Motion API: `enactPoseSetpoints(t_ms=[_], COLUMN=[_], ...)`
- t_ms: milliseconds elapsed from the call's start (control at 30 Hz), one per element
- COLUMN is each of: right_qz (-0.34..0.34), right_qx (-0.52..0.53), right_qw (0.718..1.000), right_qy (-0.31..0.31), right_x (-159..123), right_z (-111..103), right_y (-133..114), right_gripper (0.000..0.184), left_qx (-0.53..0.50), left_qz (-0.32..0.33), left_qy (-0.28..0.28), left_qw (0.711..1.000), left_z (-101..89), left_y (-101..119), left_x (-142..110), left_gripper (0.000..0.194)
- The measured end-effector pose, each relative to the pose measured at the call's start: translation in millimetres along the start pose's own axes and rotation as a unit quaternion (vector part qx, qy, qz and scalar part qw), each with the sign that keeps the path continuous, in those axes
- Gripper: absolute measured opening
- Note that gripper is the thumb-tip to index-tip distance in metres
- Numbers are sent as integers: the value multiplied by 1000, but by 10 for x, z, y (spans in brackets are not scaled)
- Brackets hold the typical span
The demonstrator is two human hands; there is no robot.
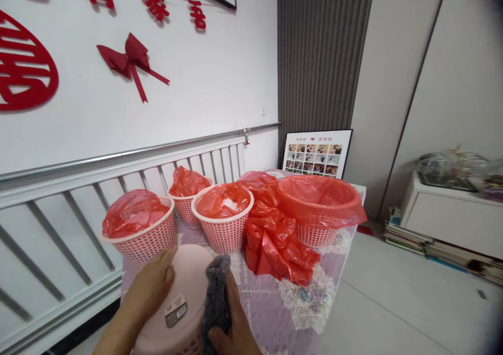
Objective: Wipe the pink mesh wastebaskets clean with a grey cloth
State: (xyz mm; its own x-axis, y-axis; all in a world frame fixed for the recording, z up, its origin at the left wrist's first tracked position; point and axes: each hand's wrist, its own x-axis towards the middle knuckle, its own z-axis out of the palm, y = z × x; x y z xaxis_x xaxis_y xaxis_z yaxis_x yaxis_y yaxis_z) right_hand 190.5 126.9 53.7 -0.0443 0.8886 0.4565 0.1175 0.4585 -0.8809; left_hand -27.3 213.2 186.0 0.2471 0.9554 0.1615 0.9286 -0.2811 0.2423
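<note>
Bottom side up in front of me is a pink plastic basket (pixel 192 276) with a label on its flat base. My left hand (pixel 155 279) grips it at the left edge of the base, its fingers curled over the side. A dark grey cloth (pixel 217 292) is bunched in my right hand (pixel 236 321), with the thumb and fingers closed round it. The cloth lies against the right side of the basket's base. Just beyond my left hand stands a pink basket lined with a red plastic bag (pixel 135 213).
More red-lined baskets stand behind: a small one (pixel 188 203), a middle one (pixel 223 234) and a wide one (pixel 318 234). A roll of red bags (pixel 271 250) lies on the lace-covered table (pixel 263 313). A white radiator (pixel 78 229) runs along the left wall.
</note>
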Motion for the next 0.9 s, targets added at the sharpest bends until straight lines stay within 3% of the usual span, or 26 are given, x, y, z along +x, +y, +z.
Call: enactPoseSetpoints(t_ms=[100, 233, 367, 533, 600, 700, 800, 900], right_qz=[-45, 36, 148, 255, 259, 224, 127, 41], right_qx=[-13, 1, 20, 25, 24, 30, 14, -12], right_qw=[998, 996, 986, 959, 957, 963, 976, 984], right_qy=[46, 84, 78, 119, 128, 149, 175, 174], right_x=[2, -77, -221, -371, -366, -305, -231, -165], right_z=[118, 191, 109, -9, -7, 93, 267, 382], right_y=[61, 401, 779, 1087, 1074, 873, 564, 354], right_gripper=[76, 67, 81, 119, 118, 100, 72, 62], left_qx=[-4, -4, -1, 0, 4, 9, 14, 24], left_qz=[5, 8, 1, -1, -3, -3, 1, 2], left_qy=[-4, -5, 5, 3, -1, -2, -2, -4], left_qw=[1000, 1000, 1000, 1000, 1000, 1000, 1000, 1000], left_z=[5, -14, -27, -30, -30, -27, -18, -1], left_y=[-10, 1, 23, 38, 37, 37, 33, 18], left_x=[7, 9, 4, -2, -3, -5, -8, -4], left_gripper=[60, 60, 61, 60, 60, 60, 60, 61])
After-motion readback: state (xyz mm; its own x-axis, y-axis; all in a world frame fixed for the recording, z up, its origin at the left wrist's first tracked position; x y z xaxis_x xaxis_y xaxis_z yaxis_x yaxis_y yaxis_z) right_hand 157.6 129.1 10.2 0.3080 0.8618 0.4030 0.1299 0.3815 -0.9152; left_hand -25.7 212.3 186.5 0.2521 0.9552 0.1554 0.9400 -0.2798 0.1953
